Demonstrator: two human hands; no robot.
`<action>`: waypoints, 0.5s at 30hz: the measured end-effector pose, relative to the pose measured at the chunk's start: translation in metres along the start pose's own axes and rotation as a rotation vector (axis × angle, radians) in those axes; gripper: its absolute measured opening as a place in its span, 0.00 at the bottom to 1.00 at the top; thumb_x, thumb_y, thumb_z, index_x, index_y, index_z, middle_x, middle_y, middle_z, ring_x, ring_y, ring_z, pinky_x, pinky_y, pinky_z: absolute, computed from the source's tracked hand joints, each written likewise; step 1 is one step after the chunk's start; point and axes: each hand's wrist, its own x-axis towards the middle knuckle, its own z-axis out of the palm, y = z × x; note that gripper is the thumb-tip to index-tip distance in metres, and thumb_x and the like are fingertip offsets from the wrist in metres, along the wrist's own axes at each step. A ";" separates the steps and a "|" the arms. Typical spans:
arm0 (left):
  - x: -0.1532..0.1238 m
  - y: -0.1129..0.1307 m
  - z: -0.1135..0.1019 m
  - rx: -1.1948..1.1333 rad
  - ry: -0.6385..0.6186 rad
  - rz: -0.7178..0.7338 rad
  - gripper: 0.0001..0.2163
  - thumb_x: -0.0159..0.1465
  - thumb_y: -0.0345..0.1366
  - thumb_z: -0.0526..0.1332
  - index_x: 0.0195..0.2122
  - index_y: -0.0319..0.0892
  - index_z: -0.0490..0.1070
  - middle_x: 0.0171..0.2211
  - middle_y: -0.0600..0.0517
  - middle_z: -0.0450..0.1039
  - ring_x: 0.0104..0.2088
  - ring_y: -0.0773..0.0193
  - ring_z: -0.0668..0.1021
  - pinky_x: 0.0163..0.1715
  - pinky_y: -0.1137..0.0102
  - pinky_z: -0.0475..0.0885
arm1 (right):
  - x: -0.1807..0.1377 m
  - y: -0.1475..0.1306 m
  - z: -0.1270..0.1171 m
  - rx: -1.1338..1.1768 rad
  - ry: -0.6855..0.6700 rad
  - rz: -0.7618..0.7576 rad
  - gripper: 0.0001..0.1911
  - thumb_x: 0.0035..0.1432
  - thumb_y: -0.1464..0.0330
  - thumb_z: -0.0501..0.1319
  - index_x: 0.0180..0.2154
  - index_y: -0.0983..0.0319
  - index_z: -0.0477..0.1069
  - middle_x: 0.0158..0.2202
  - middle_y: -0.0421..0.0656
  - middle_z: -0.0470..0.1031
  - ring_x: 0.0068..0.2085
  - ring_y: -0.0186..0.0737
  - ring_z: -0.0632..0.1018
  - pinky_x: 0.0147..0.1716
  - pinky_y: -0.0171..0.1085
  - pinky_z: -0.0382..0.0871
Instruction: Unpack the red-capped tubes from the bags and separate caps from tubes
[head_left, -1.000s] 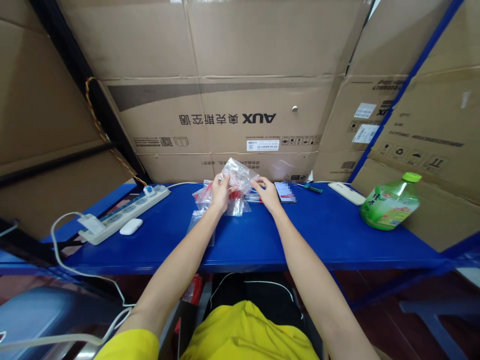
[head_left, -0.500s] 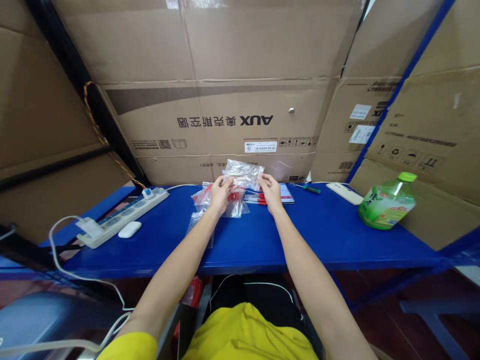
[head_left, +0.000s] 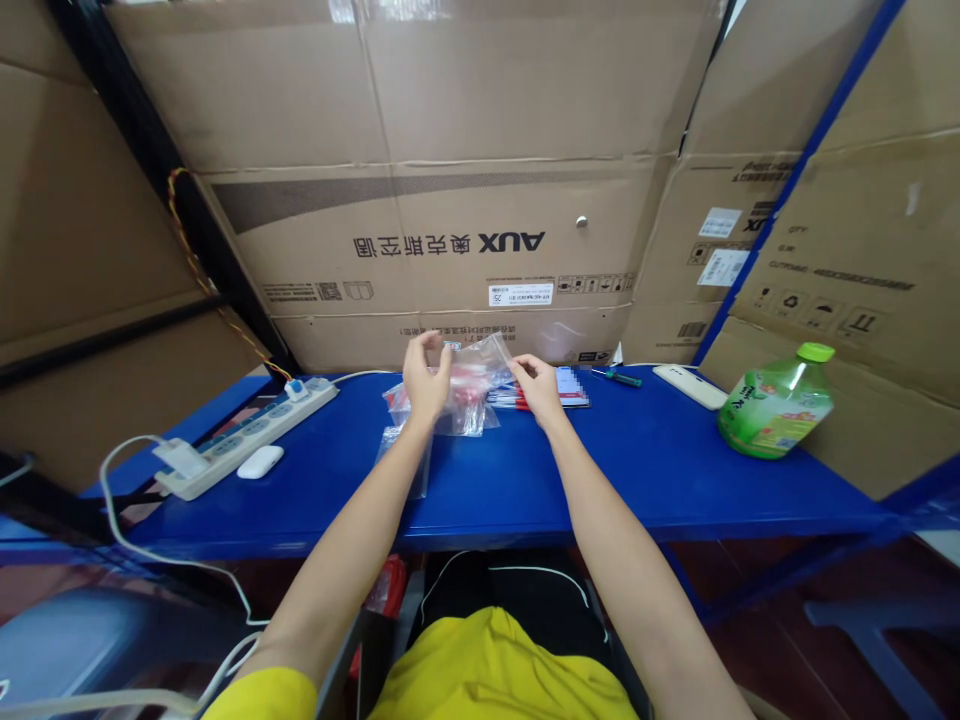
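Plastic bag [head_left: 480, 372] pinched by right hand [head_left: 534, 388]; left hand [head_left: 424, 382] half-open (bottle [head_left: 776, 408] far right).

upside-down "aux" in dark letters on the big cardboard box [head_left: 450, 245], chinese characters beside it, other labels too small to read

Clear crinkled plastic bag [head_left: 480, 365], glossy blue shelf [head_left: 637, 470], matt cardboard boxes [head_left: 420, 200]

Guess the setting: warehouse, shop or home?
Probably a storeroom or warehouse packing bench: big cardboard boxes stacked behind, a blue metal shelf serving as worktop, and small clear bags piled on it.
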 end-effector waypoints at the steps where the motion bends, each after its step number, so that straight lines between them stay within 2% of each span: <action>1: 0.000 0.004 0.001 0.021 -0.102 0.015 0.12 0.61 0.34 0.71 0.46 0.44 0.79 0.48 0.45 0.78 0.53 0.55 0.77 0.56 0.65 0.71 | -0.001 -0.001 0.001 -0.019 -0.031 -0.008 0.15 0.57 0.54 0.62 0.34 0.59 0.74 0.32 0.41 0.77 0.34 0.40 0.77 0.38 0.37 0.74; 3: 0.000 0.009 0.004 0.028 -0.256 -0.007 0.07 0.61 0.34 0.71 0.41 0.43 0.81 0.41 0.46 0.80 0.46 0.56 0.79 0.52 0.66 0.72 | -0.003 -0.005 0.002 -0.012 -0.094 -0.014 0.14 0.57 0.55 0.62 0.32 0.59 0.72 0.29 0.39 0.74 0.32 0.39 0.75 0.36 0.36 0.72; 7: 0.000 0.007 0.009 -0.009 -0.371 -0.095 0.04 0.59 0.34 0.72 0.34 0.41 0.81 0.35 0.47 0.80 0.39 0.58 0.80 0.43 0.68 0.74 | -0.005 -0.010 0.003 0.070 -0.139 -0.016 0.12 0.56 0.57 0.62 0.30 0.58 0.69 0.25 0.36 0.68 0.28 0.36 0.70 0.30 0.34 0.68; 12: 0.002 0.005 0.002 -0.005 -0.590 -0.307 0.13 0.57 0.37 0.74 0.42 0.40 0.80 0.33 0.48 0.79 0.32 0.61 0.79 0.33 0.70 0.73 | -0.005 -0.010 0.000 0.081 -0.137 0.078 0.13 0.54 0.55 0.62 0.32 0.58 0.68 0.24 0.36 0.68 0.26 0.35 0.70 0.27 0.33 0.66; 15: 0.001 0.004 0.000 0.035 -0.690 -0.256 0.13 0.63 0.43 0.69 0.41 0.39 0.78 0.34 0.49 0.78 0.32 0.63 0.77 0.32 0.72 0.70 | -0.006 -0.008 -0.001 0.107 -0.165 0.098 0.15 0.53 0.54 0.65 0.32 0.58 0.70 0.23 0.36 0.68 0.24 0.34 0.68 0.24 0.33 0.61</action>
